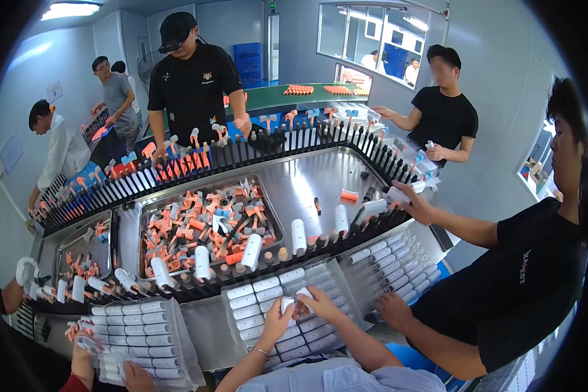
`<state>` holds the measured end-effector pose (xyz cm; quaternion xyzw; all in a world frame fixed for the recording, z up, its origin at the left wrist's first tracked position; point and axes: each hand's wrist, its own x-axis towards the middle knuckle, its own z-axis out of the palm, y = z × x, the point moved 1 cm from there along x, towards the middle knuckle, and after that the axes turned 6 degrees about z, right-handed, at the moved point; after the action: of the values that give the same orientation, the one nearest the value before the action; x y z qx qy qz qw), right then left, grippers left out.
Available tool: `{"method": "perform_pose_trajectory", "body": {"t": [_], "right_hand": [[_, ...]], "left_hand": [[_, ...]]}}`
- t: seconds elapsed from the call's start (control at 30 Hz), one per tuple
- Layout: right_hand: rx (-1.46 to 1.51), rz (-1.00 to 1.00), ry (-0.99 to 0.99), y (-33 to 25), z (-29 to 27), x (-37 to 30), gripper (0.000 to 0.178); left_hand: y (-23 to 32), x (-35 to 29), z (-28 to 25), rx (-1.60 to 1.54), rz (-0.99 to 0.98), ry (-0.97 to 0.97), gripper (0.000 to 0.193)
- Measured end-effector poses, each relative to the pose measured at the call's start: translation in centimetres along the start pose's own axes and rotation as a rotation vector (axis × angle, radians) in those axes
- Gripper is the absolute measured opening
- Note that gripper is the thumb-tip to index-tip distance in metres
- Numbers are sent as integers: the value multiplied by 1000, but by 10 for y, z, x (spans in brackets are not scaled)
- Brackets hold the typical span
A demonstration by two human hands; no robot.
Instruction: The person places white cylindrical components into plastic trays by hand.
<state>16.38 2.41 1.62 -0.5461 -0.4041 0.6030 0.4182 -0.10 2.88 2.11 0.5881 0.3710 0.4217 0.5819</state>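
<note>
**Pale walls [503, 39], a long steel bench [300, 173], and two hands meeting over a clear tray [332, 279]**

Seen from the head camera, the bench fills the middle of the room, edged by rows of dark upright posts [249, 145]. A green belt surface [274, 99] runs behind it.

At the near edge, the person's left hand [276, 323] and right hand [320, 304] come together above the clear tray. Fingers of both are closed around a small white piece [287, 302], held between them; its exact shape is too small to tell. White cylinders [245, 312] lie in rows in the tray below, on either side of the hands. A thin bracelet [259, 351] circles the left wrist.

Just beyond, white sleeves [251, 251] sit on posts along the near side. Behind these, a metal pan [272, 212] holds a heap of orange and grey parts [189, 225], and an orange part [349, 195] lies apart on the bench.

To the left, a co-worker's hands [137, 377] are at another filled tray [188, 346]. To the right, a person in black [503, 281] has one hand [415, 204] raised at the posts and the other near a third tray [356, 274].
</note>
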Motion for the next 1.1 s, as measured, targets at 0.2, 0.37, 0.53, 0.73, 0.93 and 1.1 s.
{"method": "perform_pose_trajectory", "body": {"t": [0.2, 0.37, 0.53, 0.73, 0.93, 1.1], "right_hand": [[-16, 2, -19, -1, -1, 0, 22], [12, -3, -23, -3, 1, -3, 21], [-23, 9, -3, -2, 0, -3, 22], [0, 17, 12, -10, 8, -10, 23], [33, -29, 34, -8, 10, -8, 25], [6, -20, 22, -3, 8, -8, 25]], "left_hand": [[-5, 1, -1, -49, -7, -11, 24], [-3, -1, -1, -63, -3, -10, 24], [1, -4, -1, -40, -23, -3, 21], [5, -7, -5, -63, -4, -2, 21], [3, -7, -6, -48, -3, -1, 22], [4, -9, -6, -59, 12, -4, 21]]}}
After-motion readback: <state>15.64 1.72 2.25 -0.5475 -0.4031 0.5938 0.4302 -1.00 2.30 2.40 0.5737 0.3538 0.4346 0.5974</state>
